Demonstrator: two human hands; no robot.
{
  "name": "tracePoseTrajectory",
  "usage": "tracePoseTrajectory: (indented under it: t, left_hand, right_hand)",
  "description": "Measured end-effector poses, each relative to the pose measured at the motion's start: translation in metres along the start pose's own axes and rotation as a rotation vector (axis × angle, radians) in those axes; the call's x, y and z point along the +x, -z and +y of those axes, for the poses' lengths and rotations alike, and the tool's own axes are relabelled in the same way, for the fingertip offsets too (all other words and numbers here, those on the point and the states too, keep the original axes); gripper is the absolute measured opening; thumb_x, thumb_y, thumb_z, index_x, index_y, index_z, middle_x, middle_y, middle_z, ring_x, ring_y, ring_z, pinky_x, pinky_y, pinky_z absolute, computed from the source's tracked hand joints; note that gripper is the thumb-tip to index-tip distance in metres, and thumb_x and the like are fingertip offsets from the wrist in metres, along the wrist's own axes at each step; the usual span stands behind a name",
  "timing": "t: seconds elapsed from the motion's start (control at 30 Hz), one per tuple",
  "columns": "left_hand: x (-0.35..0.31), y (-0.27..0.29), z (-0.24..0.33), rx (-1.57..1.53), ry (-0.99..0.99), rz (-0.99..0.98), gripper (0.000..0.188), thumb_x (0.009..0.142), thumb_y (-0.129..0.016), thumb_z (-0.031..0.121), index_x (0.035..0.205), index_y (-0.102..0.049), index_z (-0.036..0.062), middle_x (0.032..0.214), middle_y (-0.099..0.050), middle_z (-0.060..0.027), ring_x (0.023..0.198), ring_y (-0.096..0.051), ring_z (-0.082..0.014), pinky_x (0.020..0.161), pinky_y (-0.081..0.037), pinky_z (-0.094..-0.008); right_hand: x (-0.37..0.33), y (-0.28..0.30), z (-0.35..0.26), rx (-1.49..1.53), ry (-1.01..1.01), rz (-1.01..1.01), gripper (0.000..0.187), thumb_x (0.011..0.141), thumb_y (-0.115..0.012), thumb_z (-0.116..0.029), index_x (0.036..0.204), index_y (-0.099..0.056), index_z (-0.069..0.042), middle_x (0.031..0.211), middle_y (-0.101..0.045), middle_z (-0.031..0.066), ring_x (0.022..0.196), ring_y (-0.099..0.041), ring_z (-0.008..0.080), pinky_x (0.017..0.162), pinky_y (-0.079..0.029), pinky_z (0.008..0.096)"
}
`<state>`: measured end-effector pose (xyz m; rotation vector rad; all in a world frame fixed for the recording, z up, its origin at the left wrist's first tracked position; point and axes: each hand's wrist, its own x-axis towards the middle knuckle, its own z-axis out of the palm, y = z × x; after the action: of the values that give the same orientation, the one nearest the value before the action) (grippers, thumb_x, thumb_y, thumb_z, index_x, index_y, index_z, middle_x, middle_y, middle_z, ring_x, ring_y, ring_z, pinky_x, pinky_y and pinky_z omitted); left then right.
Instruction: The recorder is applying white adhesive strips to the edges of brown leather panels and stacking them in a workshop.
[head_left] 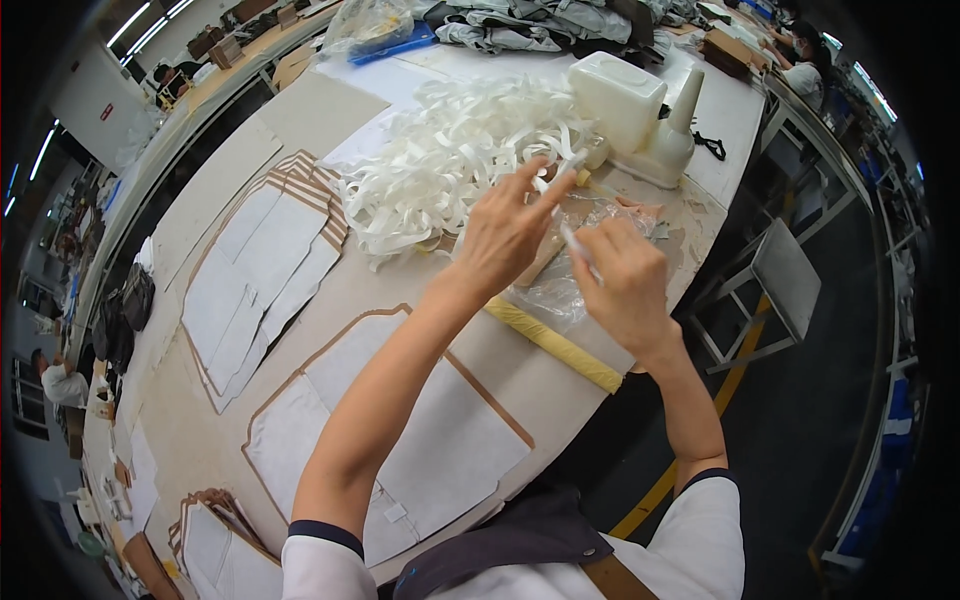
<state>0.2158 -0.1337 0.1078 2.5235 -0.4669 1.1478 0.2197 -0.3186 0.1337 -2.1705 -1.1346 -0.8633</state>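
Observation:
My left hand point(505, 225) reaches over the right side of a heap of loose white ribbon strips point(440, 160). Its fingers point away from me, and a white strip point(543, 184) shows between their tips. Lower and to the right, my right hand point(625, 285) is curled with its knuckles up. A slim white piece point(580, 250) sticks out past its thumb side; whether that is rolled ribbon or something stiffer is hard to see. Under the hands lies crumpled clear plastic point(555, 295). A yellow wrapped bar point(555, 345) rests at the table edge below them.
Behind the strips stands a whitish plastic bottle point(620, 100) beside a spouted container point(675, 140). White panels with brown edges point(265, 250) lie left, and a larger one point(420, 430) nearer me. Grey cloth point(540, 25) is piled at the back. A stool point(770, 280) stands right.

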Motion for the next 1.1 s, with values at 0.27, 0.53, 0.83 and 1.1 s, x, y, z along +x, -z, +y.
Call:
tracePoseTrajectory:
  t: [0.27,0.53,0.83,1.1]
  left_hand:
    - [-0.016,0.017,-0.007,-0.187,0.176,-0.026,0.032,0.085,-0.071,0.000,0.116,-0.071,0.0108,0.114,-0.072,-0.0100,0.095,-0.073,-0.0262,0.077,-0.060,-0.0344]
    - [0.000,0.084,-0.072,-0.675,0.697,0.139,0.027,0.102,-0.058,0.020,0.110,-0.072,-0.0016,0.107,-0.073,-0.0123,0.092,-0.073,-0.0225,0.084,-0.059,-0.0320]
    - [-0.006,0.109,-0.101,-0.878,0.966,0.353,0.033,0.101,-0.061,0.029,0.108,-0.071,-0.0018,0.103,-0.073,-0.0149,0.096,-0.073,-0.0243,0.086,-0.059,-0.0308]
    - [-0.009,0.114,-0.078,-0.844,0.933,0.146,0.034,0.100,-0.062,0.032,0.106,-0.072,0.0002,0.103,-0.073,-0.0142,0.095,-0.073,-0.0241,0.087,-0.059,-0.0305]
  right_hand:
    - [0.056,-0.039,0.040,0.607,-0.125,-0.008,0.017,0.092,-0.067,-0.018,0.100,-0.070,-0.003,0.095,-0.068,0.0108,0.083,-0.065,0.0212,0.071,-0.051,0.0333]
    - [0.084,-0.118,0.069,0.834,-0.265,-0.441,0.025,0.093,-0.063,-0.016,0.113,-0.070,-0.001,0.109,-0.069,0.0119,0.100,-0.063,0.0220,0.087,-0.050,0.0344]
    - [0.072,-0.142,0.082,0.375,-0.052,-0.051,0.027,0.088,-0.065,-0.007,0.114,-0.072,-0.009,0.113,-0.071,0.0125,0.099,-0.066,0.0262,0.091,-0.050,0.0350]
    - [0.067,-0.096,0.040,0.555,-0.224,0.136,0.023,0.083,-0.071,-0.015,0.105,-0.074,-0.008,0.111,-0.071,0.0093,0.095,-0.067,0.0302,0.083,-0.053,0.0397]
